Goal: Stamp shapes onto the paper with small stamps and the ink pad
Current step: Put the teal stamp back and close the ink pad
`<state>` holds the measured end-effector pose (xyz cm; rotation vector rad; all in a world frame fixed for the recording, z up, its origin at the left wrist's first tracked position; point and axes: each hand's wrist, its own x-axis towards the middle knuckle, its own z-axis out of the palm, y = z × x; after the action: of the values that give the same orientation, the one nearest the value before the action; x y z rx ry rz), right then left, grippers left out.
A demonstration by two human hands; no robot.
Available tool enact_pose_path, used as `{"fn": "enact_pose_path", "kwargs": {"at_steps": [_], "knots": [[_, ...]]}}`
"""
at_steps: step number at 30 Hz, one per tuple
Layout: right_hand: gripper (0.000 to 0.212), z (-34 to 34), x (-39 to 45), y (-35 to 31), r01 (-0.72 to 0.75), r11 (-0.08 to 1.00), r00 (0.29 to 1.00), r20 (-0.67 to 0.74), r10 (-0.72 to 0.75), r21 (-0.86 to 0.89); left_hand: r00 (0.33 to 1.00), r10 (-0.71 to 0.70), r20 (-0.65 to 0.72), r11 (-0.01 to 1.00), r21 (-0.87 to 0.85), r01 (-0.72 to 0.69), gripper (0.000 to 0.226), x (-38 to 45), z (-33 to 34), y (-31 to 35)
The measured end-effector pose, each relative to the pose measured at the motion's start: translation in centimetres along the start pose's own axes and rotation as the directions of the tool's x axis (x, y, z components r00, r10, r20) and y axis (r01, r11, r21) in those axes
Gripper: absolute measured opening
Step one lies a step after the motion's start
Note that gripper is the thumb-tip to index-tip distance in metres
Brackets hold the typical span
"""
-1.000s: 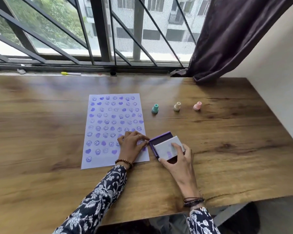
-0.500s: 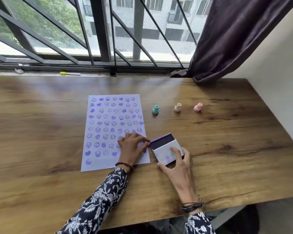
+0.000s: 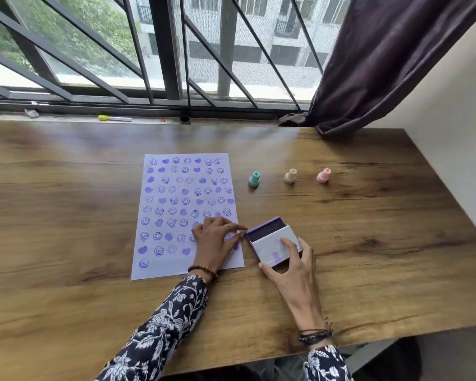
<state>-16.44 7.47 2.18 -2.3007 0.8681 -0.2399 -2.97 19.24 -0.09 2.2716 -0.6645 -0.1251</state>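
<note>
- Pressing down on the ink pad's [image 3: 272, 244] white lid, the right hand [image 3: 291, 266] has its fingers spread over it and its thumb at the near edge; the lid sits partway across, dark pad showing at the far end.
- The left hand [image 3: 217, 244] lies loosely curled on the paper's [image 3: 176, 213] lower right corner, fingertips touching the pad's left end, nothing gripped.
- The sheet, full of purple faces and hearts, lies flat on the worktop [image 3: 368, 243], just left of the pad.
- Three small stamps stand beyond: teal stamp [image 3: 254, 179], cream stamp [image 3: 290, 176], pink stamp [image 3: 323, 175].
</note>
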Motion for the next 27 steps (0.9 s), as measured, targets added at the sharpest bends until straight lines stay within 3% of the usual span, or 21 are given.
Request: {"fn": "enact_pose_path", "kwargs": {"at_steps": [20,25,27], "knots": [[0.072,0.1,2.4,-1.1,0.009,0.995,0.998,0.068,-0.003,-0.097,0.999,-0.026,0.037,1.0,0.008,0.026,0.015,0.0,-0.2,0.1],[0.042,-0.7,3.1,0.6,-0.036,0.984,0.998,-0.036,0.043,0.172,0.985,-0.131,-0.114,0.99,0.03,0.135,0.01,-1.7,-0.9,0.7],[0.032,-0.8,3.8,1.4,-0.062,0.978,0.993,-0.084,0.08,0.2,0.983,-0.157,-0.093,0.984,0.072,0.164,0.01,-2.7,-0.8,1.3]]}}
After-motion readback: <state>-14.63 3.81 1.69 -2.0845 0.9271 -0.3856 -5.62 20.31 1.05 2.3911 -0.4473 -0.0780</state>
